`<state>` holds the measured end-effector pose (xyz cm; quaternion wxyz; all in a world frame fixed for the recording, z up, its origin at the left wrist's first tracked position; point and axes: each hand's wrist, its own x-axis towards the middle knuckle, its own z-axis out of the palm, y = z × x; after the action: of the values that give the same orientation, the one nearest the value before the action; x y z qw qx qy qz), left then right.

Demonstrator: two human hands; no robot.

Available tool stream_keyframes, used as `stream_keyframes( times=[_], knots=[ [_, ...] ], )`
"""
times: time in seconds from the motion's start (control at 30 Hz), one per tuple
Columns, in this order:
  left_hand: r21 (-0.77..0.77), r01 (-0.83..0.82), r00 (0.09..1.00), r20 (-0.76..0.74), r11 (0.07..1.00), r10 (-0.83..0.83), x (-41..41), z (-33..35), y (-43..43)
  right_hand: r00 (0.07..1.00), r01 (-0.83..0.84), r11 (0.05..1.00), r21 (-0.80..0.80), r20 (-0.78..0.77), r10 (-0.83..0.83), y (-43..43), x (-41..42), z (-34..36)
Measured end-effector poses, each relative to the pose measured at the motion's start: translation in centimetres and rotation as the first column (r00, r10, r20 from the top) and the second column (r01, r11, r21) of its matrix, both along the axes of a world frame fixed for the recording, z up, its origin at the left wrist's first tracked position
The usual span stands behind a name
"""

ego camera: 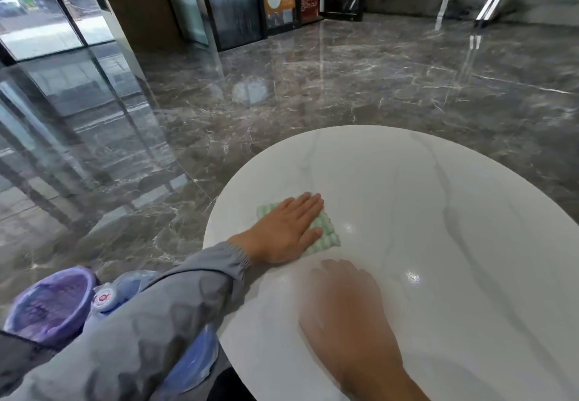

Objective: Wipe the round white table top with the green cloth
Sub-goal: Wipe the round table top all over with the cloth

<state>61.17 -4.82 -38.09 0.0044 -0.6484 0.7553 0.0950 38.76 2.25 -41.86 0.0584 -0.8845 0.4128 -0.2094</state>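
Cloth and hands show in the single head view: the green cloth [326, 237] lies flat on the left part of the round white table top [438, 212], near its rim. The left hand [288, 228] presses palm-down on it, fingers straight and together, gripping nothing. The cloth looks soft, light and ridged; on so glossy a surface it should glide, but likely bunches unless the palm stays over its middle. The right hand [347, 313] is blurred; it seems spread flat and empty, just beside the cloth's near edge, in the path of a stroke toward the body. Beyond the rim, under the grey sleeve [175, 303], sit a purple basket [50, 303] and a blue white-capped bottle [106, 299].
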Motion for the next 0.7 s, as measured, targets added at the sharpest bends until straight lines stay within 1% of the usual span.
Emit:
stream_keyframes(
  times=[0.1,0.2,0.37,0.47,0.6,0.7],
  knots=[
    [-0.003,0.035,0.999,-0.002,0.999,-0.035,-1.3,-0.5,2.4,1.0,-0.001,1.0,-0.025,0.014,0.001,0.0,0.0,0.0],
    [0.003,0.045,0.999,-0.009,0.999,-0.045,-1.7,-0.9,3.6,1.0,-0.01,1.0,-0.02,-0.01,0.009,-0.2,-0.2,-0.1],
    [0.024,0.058,0.997,-0.043,0.998,-0.057,-0.3,-0.2,2.3,1.0,-0.02,1.0,-0.018,-0.001,0.02,-0.2,-0.3,0.0],
    [0.024,-0.06,0.998,-0.035,0.998,0.061,1.7,0.3,-0.1,1.0,-0.029,1.0,0.001,0.004,0.029,0.0,-0.5,0.3],
    [0.015,-0.236,0.972,-0.011,0.972,0.236,3.8,0.6,-3.4,0.999,-0.035,0.998,0.044,-0.013,0.036,0.1,-0.4,0.6],
    [0.038,-0.291,0.956,-0.039,0.956,0.292,3.2,0.7,-3.9,0.999,-0.045,0.996,0.071,-0.015,0.046,0.2,-0.6,0.9]
  ],
)
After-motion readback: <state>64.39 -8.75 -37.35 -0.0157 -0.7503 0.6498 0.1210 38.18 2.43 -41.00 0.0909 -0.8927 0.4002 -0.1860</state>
